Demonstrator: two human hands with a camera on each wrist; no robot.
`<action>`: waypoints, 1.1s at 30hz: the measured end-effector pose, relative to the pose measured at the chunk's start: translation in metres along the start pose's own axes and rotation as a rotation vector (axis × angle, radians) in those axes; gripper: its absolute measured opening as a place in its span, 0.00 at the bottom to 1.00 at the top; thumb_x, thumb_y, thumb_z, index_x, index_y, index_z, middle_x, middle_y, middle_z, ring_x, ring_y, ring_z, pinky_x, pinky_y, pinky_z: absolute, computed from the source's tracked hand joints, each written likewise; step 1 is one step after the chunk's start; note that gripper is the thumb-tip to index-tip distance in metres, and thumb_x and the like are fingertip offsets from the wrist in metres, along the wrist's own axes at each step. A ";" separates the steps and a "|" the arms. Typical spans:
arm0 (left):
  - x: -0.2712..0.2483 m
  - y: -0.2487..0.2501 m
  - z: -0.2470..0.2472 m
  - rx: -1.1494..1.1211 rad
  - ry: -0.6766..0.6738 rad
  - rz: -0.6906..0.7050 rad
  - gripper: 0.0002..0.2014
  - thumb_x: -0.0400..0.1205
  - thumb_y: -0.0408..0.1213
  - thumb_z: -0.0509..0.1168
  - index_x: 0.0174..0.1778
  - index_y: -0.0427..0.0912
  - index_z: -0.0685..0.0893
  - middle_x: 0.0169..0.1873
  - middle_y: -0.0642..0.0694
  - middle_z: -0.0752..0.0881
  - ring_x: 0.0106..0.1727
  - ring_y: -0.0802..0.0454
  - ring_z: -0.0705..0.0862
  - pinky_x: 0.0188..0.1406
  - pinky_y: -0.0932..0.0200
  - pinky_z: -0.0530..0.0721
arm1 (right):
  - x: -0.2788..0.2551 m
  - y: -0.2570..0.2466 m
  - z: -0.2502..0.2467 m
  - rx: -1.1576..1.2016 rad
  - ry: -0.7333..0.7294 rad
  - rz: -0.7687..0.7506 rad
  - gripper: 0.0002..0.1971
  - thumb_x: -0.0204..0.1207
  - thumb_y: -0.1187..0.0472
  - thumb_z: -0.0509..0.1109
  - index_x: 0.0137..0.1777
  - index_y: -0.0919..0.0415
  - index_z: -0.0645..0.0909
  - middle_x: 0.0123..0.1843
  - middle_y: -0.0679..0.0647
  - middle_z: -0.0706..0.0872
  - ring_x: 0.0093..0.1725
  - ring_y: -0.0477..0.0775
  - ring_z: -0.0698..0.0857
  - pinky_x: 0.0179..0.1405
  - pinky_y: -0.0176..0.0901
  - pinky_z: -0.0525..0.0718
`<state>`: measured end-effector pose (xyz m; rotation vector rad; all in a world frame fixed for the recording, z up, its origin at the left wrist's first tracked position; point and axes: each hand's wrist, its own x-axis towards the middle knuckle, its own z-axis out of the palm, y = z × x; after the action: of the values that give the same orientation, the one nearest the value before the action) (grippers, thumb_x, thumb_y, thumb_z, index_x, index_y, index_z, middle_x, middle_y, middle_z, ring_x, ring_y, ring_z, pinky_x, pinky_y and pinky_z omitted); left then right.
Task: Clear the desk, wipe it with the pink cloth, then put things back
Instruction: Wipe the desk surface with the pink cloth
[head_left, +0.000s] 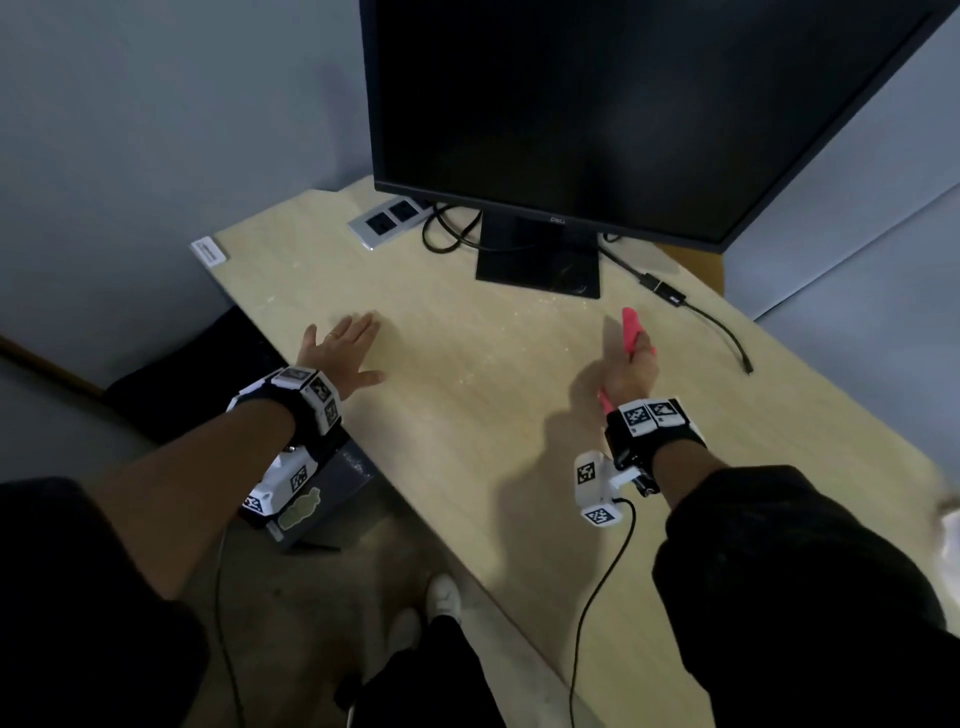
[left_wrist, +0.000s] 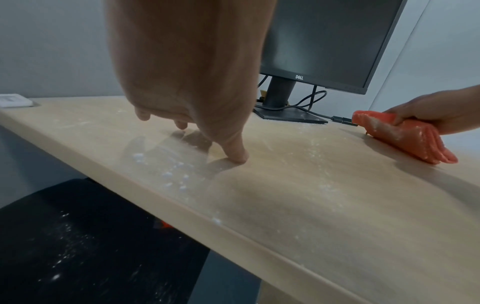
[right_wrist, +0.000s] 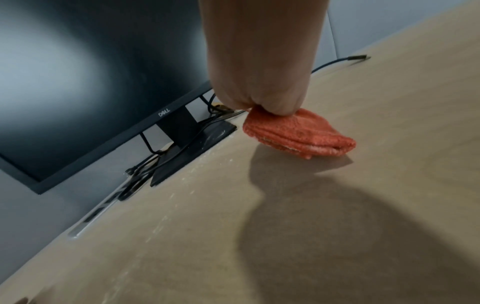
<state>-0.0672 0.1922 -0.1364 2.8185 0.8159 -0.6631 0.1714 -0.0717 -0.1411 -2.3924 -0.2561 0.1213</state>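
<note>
The pink cloth (head_left: 632, 328) is folded into a thick wad and my right hand (head_left: 631, 366) grips it, just above the light wooden desk (head_left: 467, 415) in front of the monitor's right side. The right wrist view shows the cloth (right_wrist: 298, 136) hanging below my curled fingers (right_wrist: 262, 102), close to the desktop. My left hand (head_left: 343, 348) lies flat near the desk's left edge, fingers spread and straight. In the left wrist view its thumb (left_wrist: 235, 150) presses the surface, with white crumbs (left_wrist: 171, 174) scattered beside it; the cloth (left_wrist: 405, 137) is far right.
A black Dell monitor (head_left: 623, 104) stands on its base (head_left: 540, 265) at the back. A socket strip (head_left: 389, 221) and cables lie behind it. A black adapter cable (head_left: 711, 322) trails at the right. A dark chair (left_wrist: 91, 246) dusted with crumbs sits below the left edge.
</note>
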 end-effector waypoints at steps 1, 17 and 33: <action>0.004 0.000 -0.001 -0.011 0.006 -0.002 0.38 0.84 0.57 0.53 0.84 0.46 0.43 0.85 0.53 0.43 0.85 0.51 0.48 0.80 0.37 0.53 | -0.001 -0.003 0.005 0.055 -0.022 0.064 0.16 0.86 0.56 0.52 0.61 0.38 0.79 0.69 0.48 0.76 0.69 0.51 0.74 0.72 0.50 0.69; 0.033 -0.007 0.009 -0.125 0.065 -0.046 0.44 0.80 0.49 0.65 0.84 0.49 0.43 0.84 0.57 0.40 0.86 0.53 0.46 0.79 0.35 0.54 | 0.037 -0.064 0.086 -0.168 -0.198 0.140 0.33 0.82 0.67 0.54 0.82 0.65 0.42 0.85 0.60 0.42 0.84 0.61 0.41 0.81 0.52 0.38; 0.030 0.000 -0.002 -0.075 0.013 -0.067 0.44 0.81 0.54 0.62 0.84 0.47 0.42 0.84 0.56 0.42 0.86 0.51 0.47 0.79 0.35 0.56 | -0.013 -0.082 0.112 0.004 -0.400 -0.344 0.26 0.81 0.74 0.51 0.79 0.62 0.61 0.83 0.57 0.58 0.84 0.56 0.50 0.81 0.50 0.38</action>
<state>-0.0438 0.2070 -0.1481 2.7420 0.9215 -0.6110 0.1285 0.0587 -0.1683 -2.2644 -0.8454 0.4388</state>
